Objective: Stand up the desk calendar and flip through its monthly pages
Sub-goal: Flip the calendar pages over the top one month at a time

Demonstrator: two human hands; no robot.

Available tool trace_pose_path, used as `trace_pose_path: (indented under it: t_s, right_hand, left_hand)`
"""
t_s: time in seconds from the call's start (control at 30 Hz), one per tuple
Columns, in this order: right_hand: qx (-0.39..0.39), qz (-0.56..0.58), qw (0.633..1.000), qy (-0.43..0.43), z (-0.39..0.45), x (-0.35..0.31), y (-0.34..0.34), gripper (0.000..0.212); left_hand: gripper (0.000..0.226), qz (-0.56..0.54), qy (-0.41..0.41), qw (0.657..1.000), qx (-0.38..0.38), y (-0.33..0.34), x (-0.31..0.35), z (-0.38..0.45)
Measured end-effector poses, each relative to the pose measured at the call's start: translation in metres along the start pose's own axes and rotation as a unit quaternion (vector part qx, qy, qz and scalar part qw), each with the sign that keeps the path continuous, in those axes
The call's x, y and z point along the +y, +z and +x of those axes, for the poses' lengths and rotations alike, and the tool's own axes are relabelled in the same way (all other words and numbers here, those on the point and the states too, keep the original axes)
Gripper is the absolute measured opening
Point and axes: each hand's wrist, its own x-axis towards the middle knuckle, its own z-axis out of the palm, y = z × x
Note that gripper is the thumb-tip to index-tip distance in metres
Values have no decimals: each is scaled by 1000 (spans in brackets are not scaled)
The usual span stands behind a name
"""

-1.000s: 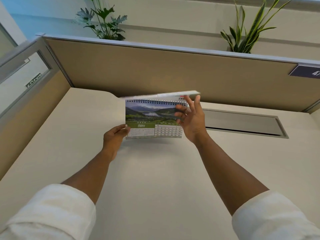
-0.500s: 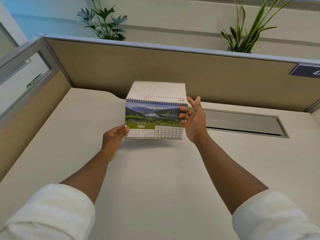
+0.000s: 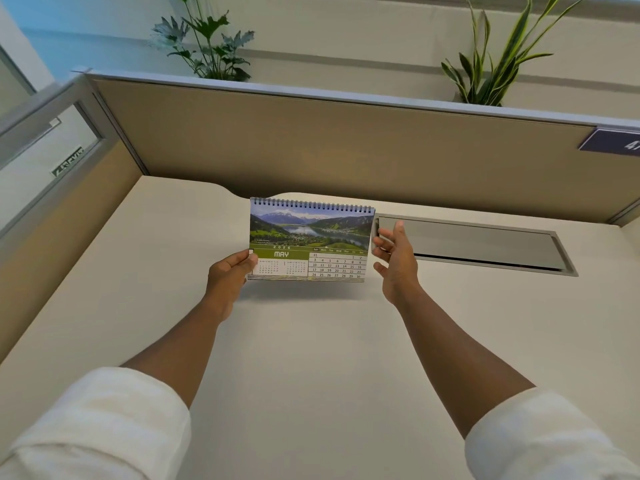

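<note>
A spiral-bound desk calendar [image 3: 311, 240] stands upright on the cream desk [image 3: 311, 358], showing a lake and mountain photo above a green MAY page. My left hand [image 3: 228, 275] pinches its lower left corner between thumb and fingers. My right hand [image 3: 394, 258] hovers just off the calendar's right edge, fingers spread, holding nothing; whether a fingertip touches the edge I cannot tell.
A grey cable-tray flap [image 3: 485, 244] is set into the desk right of the calendar. Tan partition panels [image 3: 329, 147] close off the back and left. Two potted plants, one [image 3: 207, 39] at the left and one [image 3: 491, 60] at the right, rise behind the partition. A dark number plate [image 3: 613, 143] hangs at far right.
The page that my right hand was lifting has gone over the spiral to the back. My right hand has left the page and moved off to the right edge. The left hand stayed.
</note>
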Motion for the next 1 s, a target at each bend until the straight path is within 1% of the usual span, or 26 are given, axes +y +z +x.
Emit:
trace_pose_path:
  t_s: [0.2,0.27,0.4,0.57,0.7,0.8,0.9,0.97,1.0]
  right_hand:
    - [-33,-39,998,35,-6,9,0,45]
    - [-46,-44,997,39,-7,12,0,49]
    - [-61,-45,996,43,-8,13,2,58]
    - [-120,-46,991,26,-10,8,3,66]
    - [-203,-1,979,31,-13,-1,3,78]
    - [-245,23,969,23,-12,-9,3,91]
    - [-251,64,966,16,-9,-15,5,98]
    - [-240,93,966,5,-7,-20,8,94]
    - [-234,108,966,0,-7,-22,9,92]
  left_hand:
    - [37,1,-1,1000,0,2,4,-4]
    - [36,0,0,1000,1,3,5,-6]
    - [24,7,-8,1000,8,2,7,-10]
    - [43,-20,-12,999,21,3,11,-14]
    - [51,-30,-9,999,30,5,13,-13]
    - [48,-42,-9,998,37,8,13,-13]
    - [35,-81,-21,995,55,12,15,-11]
    - [26,-78,-22,995,61,15,17,-6]
    - [27,-69,-18,996,58,17,17,-4]
